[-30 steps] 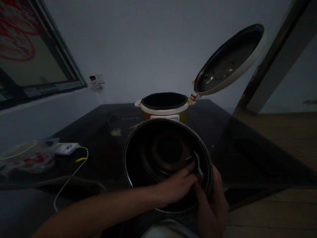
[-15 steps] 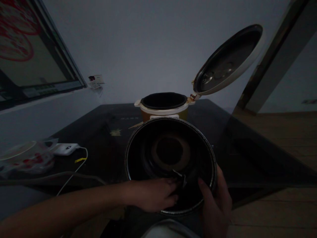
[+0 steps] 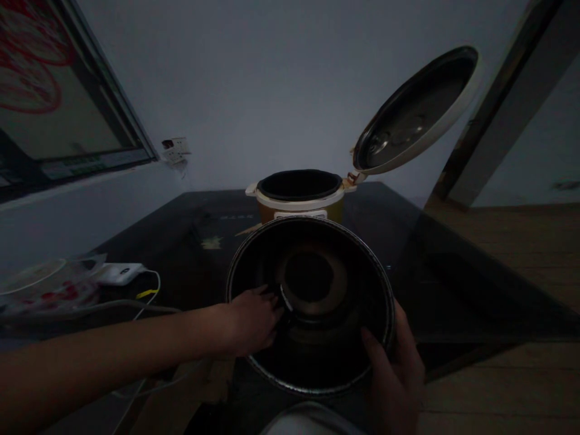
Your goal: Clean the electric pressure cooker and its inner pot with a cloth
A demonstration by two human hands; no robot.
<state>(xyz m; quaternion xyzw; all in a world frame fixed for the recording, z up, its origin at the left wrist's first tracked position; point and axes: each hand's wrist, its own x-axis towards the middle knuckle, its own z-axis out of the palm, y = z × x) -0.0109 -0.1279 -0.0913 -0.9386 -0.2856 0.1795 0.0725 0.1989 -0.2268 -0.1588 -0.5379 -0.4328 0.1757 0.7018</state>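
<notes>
Head view: right hand [image 3: 399, 377] clamps the pot [image 3: 312, 296], already outside the cooker [image 3: 299, 205]. Inside the pot, left hand [image 3: 251, 320], grip unclear, seems mid-work.

The place looked like a home, though which room could not be told. A rice cooker [image 3: 299, 205] and a black pot [image 3: 326, 353] suggested cooking; the dark tabletop [image 3: 385, 223], plain wall [image 3: 272, 90], socket [image 3: 182, 145], window [image 3: 77, 124] and brownish floor [image 3: 512, 248] suggested an ordinary lived-in room.
</notes>
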